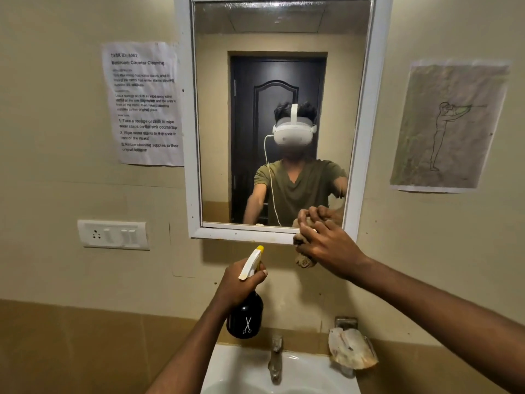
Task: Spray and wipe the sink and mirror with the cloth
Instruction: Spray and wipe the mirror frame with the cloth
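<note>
Against the white-framed wall mirror's [279, 109] lower corner, the right hand [326, 245] pressed a crumpled brown cloth [304, 258] with fingers spread, while below-left the left hand [241, 282] clenched a black spray bottle [245, 319].

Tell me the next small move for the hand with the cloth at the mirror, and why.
Probably sweep the cloth up and left across the mirror. The right hand presses it only at the lower right corner, over the frame's bottom edge, so nearly all the glass is unwiped. The left hand holds the spray bottle below the mirror, clear of that path.
</note>
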A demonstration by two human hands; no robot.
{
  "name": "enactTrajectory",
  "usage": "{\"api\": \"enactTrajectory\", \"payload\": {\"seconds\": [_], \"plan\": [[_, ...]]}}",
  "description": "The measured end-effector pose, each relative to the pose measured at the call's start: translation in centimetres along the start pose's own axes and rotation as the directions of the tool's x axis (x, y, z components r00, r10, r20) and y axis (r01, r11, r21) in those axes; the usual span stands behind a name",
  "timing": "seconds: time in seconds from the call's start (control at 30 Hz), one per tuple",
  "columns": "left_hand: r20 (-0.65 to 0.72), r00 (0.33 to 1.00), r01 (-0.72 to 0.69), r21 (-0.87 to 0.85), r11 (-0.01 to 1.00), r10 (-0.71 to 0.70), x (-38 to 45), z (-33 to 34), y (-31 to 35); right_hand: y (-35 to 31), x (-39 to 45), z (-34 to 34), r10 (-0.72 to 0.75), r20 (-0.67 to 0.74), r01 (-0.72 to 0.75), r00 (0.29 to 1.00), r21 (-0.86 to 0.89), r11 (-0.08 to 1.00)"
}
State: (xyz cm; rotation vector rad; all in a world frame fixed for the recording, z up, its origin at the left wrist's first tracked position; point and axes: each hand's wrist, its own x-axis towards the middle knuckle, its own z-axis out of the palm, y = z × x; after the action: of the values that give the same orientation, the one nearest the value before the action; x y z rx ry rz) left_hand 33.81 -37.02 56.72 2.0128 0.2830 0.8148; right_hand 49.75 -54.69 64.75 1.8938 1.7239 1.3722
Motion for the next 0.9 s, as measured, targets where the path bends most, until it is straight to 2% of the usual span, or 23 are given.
{"api": "enactTrajectory", "payload": {"seconds": [0.23,0.37,0.47,0.63,0.77,0.9], "plan": [[-0.05,0.998,0.045,-0.009,0.999,-0.045,-0.5,-2.2,-1.7,-4.9,7.8,0.4,-0.129,-0.067,0.13,0.989,0.011,0.991],[-0.084,0.994,0.066,0.032,0.997,-0.063,-0.5,-2.7,-1.5,-2.0,4.8,1.0,-0.171,-0.162,0.175,0.972,0.012,0.984],[-0.117,0.991,0.061,0.024,0.998,-0.058,-0.1,-2.9,-1.1,-0.5,3.3,1.6,-0.215,-0.156,0.212,0.964,-0.036,0.977],[-0.023,0.998,0.064,0.081,0.995,-0.063,0.5,-3.6,-0.9,-0.7,3.8,1.7,-0.219,-0.185,0.218,0.958,-0.027,0.976],[-0.023,0.998,0.064,0.056,0.996,-0.063,0.1,-4.4,-1.5,-0.8,4.0,2.0,-0.208,-0.174,0.216,0.963,0.026,0.976],[-0.045,0.998,0.051,0.044,0.998,-0.049,-0.1,-5.4,-2.2,-2.6,6.1,1.5,-0.197,-0.186,0.202,0.962,0.007,0.979]]}}
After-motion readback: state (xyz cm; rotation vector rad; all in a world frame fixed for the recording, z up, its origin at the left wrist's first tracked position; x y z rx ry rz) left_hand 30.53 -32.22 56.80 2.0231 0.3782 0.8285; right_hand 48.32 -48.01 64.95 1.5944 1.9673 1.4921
